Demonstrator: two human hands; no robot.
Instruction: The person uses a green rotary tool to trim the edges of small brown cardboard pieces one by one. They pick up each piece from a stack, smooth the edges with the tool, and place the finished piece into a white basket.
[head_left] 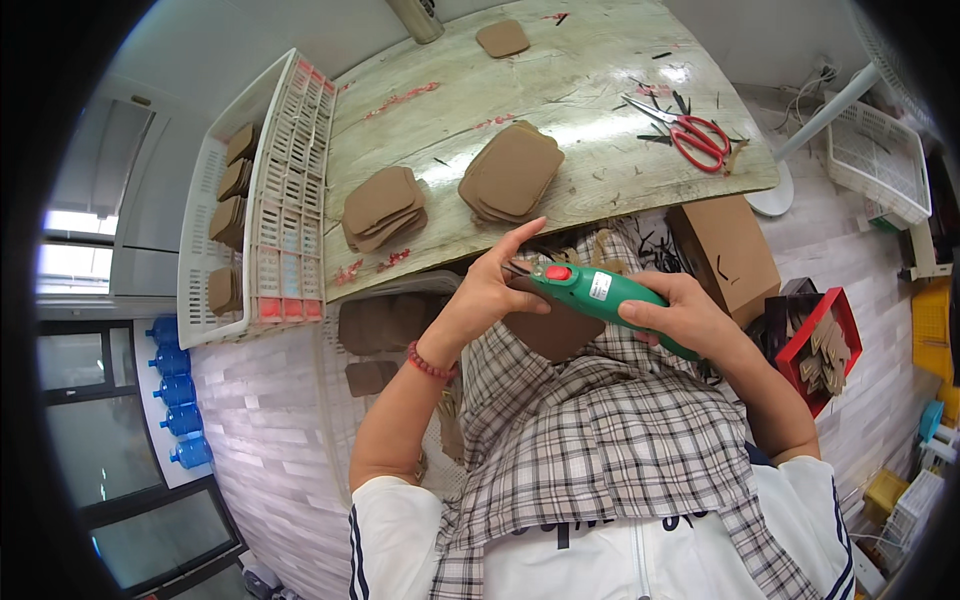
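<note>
My right hand [685,310] is wrapped round a green handheld power cutter [590,287] with a red button, held over my lap. Its front end points left, into my left hand [487,298]. That hand grips a flat brown piece with rounded corners [555,335], its index finger stretched out past the tool. The cutter and fingers hide the piece's upper edge, so I cannot tell whether the blade touches it. Just beyond, two stacks of similar brown pieces, a taller one [515,172] and a lower one [385,205], sit at the table's near edge.
Red-handled scissors [698,142] lie among dark scraps on the wooden table [420,120]. One brown piece [502,38] rests at the back. A white crate [290,200] with brown stacks stands left. Right are a cardboard box [725,255] and a red-rimmed bin [845,330] of scraps.
</note>
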